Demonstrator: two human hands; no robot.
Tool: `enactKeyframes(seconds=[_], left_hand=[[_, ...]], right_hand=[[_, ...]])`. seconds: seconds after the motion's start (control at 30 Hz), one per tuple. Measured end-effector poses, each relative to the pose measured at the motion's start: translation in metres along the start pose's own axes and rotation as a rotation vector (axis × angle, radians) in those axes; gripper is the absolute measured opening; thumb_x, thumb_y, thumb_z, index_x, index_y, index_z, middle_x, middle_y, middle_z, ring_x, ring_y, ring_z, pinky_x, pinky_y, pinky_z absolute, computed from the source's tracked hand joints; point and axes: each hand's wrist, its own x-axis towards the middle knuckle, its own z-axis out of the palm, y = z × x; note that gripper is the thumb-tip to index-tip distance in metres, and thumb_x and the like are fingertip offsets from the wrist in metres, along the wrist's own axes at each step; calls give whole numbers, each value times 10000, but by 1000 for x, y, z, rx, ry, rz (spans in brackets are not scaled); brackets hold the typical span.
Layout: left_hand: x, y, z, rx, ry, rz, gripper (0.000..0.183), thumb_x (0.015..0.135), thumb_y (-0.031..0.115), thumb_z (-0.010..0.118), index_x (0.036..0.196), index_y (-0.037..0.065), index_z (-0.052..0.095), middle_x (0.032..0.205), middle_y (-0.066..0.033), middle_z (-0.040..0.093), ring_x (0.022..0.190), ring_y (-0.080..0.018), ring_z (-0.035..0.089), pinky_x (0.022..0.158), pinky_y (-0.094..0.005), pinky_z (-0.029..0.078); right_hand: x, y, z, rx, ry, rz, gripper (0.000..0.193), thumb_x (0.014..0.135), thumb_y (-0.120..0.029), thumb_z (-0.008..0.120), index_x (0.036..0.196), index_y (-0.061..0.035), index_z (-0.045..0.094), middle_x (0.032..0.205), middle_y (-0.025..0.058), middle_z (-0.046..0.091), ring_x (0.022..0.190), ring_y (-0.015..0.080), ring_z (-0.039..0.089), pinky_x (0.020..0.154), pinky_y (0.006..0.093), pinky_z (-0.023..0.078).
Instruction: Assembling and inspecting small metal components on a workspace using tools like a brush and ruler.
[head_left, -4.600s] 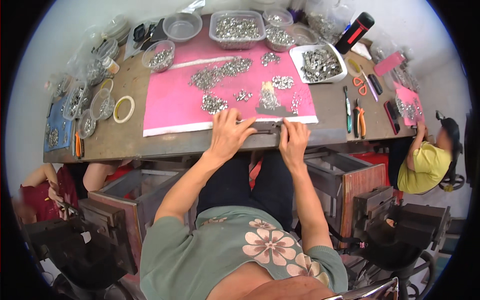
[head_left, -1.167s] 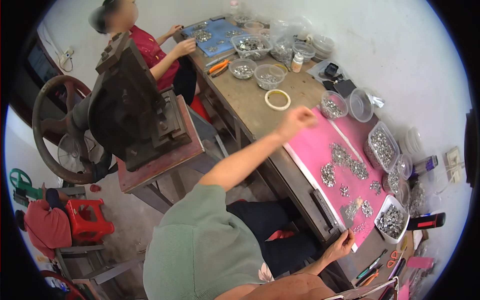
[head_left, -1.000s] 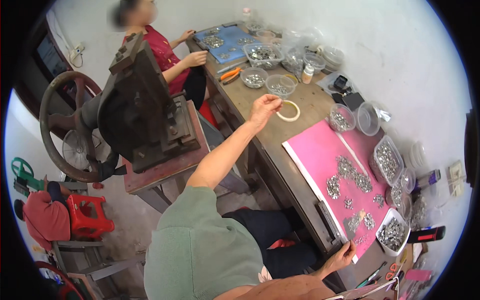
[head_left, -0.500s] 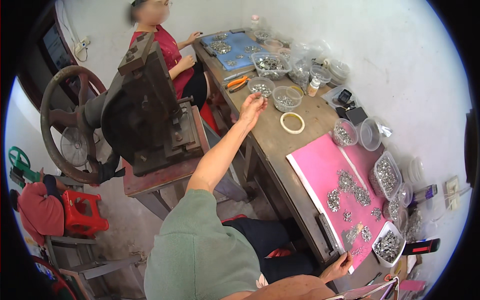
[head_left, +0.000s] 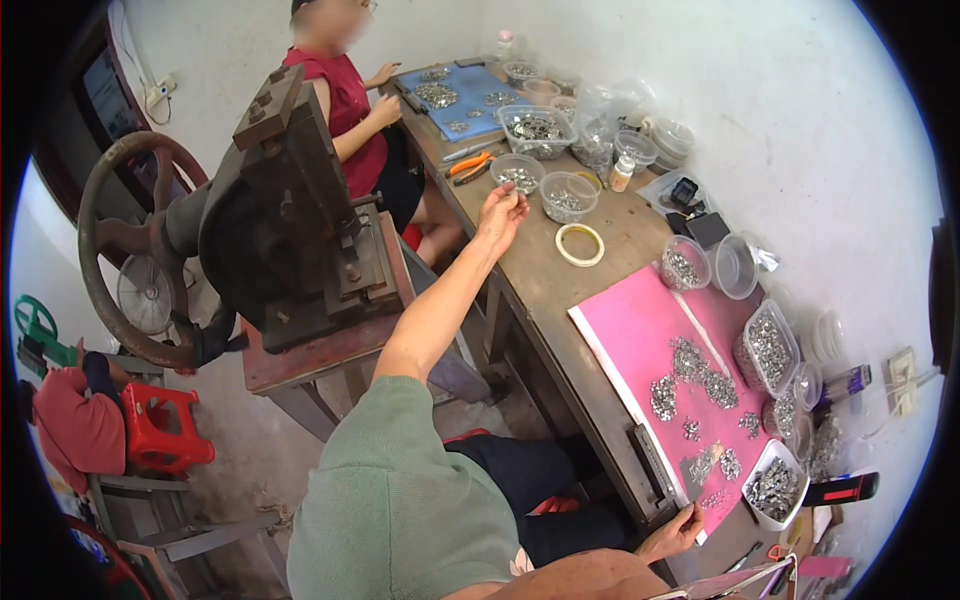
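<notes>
My left hand [head_left: 503, 213] reaches far along the wooden table [head_left: 545, 285], fingers bunched just short of a clear round bowl [head_left: 517, 173] of small metal parts. Whether it pinches anything is too small to tell. A second clear bowl [head_left: 566, 195] and a ring of tape [head_left: 579, 244] lie just beyond it. My right hand [head_left: 674, 531] rests on the table's near edge, fingers spread, at the corner of a pink mat [head_left: 635, 335]. Heaps of small silver metal pieces [head_left: 690, 362] lie on that mat. A dark flat bar [head_left: 652, 462] sits at the mat's near edge.
A heavy dark press with a big handwheel [head_left: 275, 225] stands on a stand left of the table. Another person in a red top [head_left: 345, 105] works at a blue mat [head_left: 462, 95]. Orange pliers [head_left: 468, 163], several clear tubs of parts [head_left: 768, 345] and a red stool [head_left: 160, 440] are nearby.
My view has swung left. My left arm has stretched out from the pink mat to the far bowls, past the tape ring. My right hand stays at the table edge.
</notes>
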Motion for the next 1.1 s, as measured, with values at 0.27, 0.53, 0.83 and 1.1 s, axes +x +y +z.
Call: enactKeyframes(seconds=[0.27, 0.53, 0.83, 1.1], left_hand=[[0, 4, 5, -46, 18, -30, 346, 982, 44, 608, 1305, 124, 513, 943, -59, 650, 849, -174, 620, 848, -367, 528], [-10, -1, 10, -74, 32, -81, 300, 973, 13, 574, 1245, 119, 502, 937, -67, 613, 852, -187, 577, 880, -398, 511], [-149, -16, 116, 365, -696, -308, 380, 953, 51, 645, 1307, 18, 512, 884, -28, 585, 841, -133, 568, 804, -312, 481], [-262, -31, 80, 765, -1173, -899, 225, 922, -10, 616, 1147, 6, 625, 879, 47, 577, 807, -31, 537, 744, -220, 463]], right_hand=[[3, 1, 5, -6, 1, -35, 203, 1022, -115, 611, 1124, 58, 646, 1016, 77, 644, 941, 164, 589, 875, 290, 483], [-6, 3, -7, 53, 6, -2, 169, 1009, -74, 625, 1112, 58, 651, 1011, 69, 640, 933, 149, 588, 869, 278, 489], [4, -9, 5, 18, -59, 91, 141, 999, -91, 607, 1078, 12, 662, 958, 35, 634, 882, 131, 576, 813, 277, 483], [6, -65, 18, -60, -225, -181, 56, 898, 14, 672, 952, 7, 661, 998, 100, 651, 913, 222, 640, 830, 307, 503]])
